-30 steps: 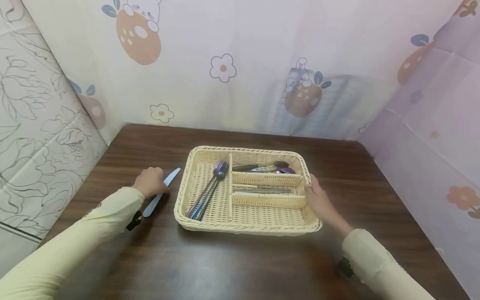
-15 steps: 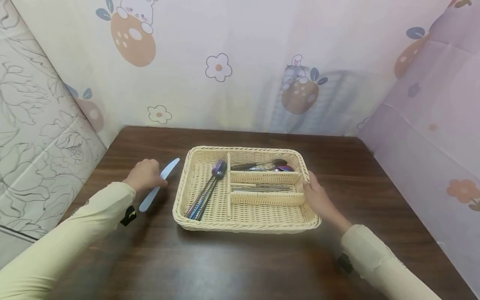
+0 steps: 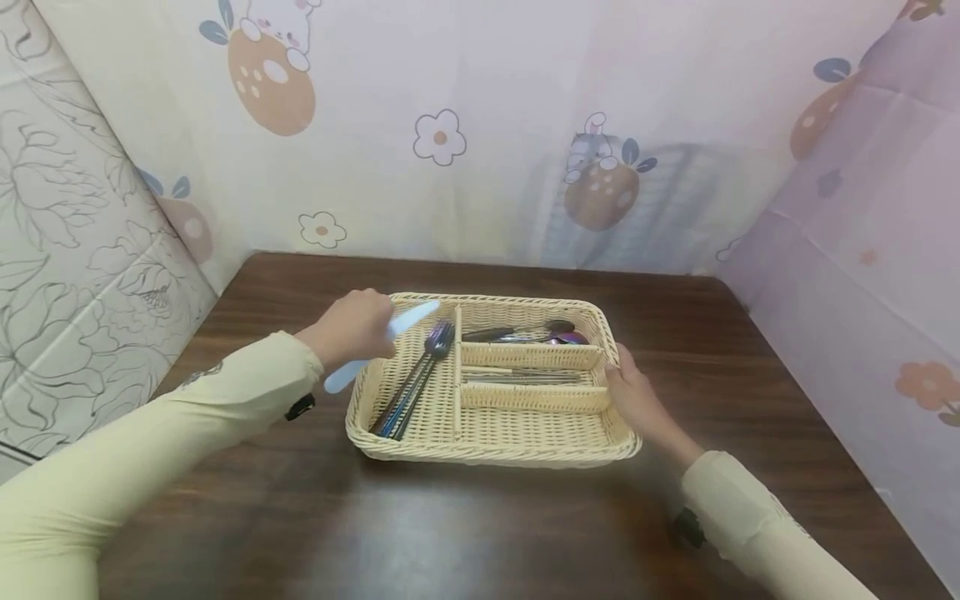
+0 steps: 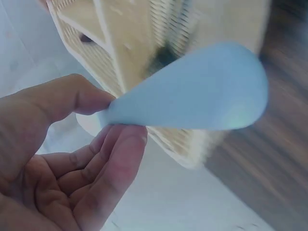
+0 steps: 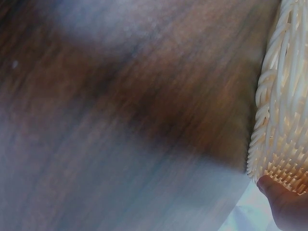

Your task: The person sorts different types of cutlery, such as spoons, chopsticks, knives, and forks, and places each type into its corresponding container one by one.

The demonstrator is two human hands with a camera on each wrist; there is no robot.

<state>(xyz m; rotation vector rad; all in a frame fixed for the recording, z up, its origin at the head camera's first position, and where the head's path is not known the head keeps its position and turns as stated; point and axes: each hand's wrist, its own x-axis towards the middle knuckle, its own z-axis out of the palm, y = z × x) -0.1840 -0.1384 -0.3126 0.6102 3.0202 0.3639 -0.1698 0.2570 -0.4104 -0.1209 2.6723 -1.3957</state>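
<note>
My left hand (image 3: pixel 354 323) pinches a light blue knife (image 4: pixel 207 91) between thumb and fingers. In the head view the knife slants up to the right, its tip over the left rim of a cream wicker cutlery basket (image 3: pixel 495 454) and its rounded handle end outside. My right hand (image 3: pixel 637 392) holds the basket's right end, thumb at the rim; the rest of its fingers are hidden there. Several dark, iridescent forks (image 3: pixel 420 379) lie together in the basket's large left compartment. Spoons (image 3: pixel 567 337) lie in the back right compartment, thin chopsticks (image 3: pixel 525 378) in the narrow middle one.
The basket stands on a dark brown wooden table (image 3: pixel 420 533). A pale patterned curtain (image 3: pixel 510 100) hangs along the table's back edge, and more cloth closes in both sides. Low dividers (image 3: pixel 459 375) split the basket into compartments.
My left hand has picked the knife up from the table left of the basket and moved it right and up, to over the basket's left rim. The right hand stays on the basket.
</note>
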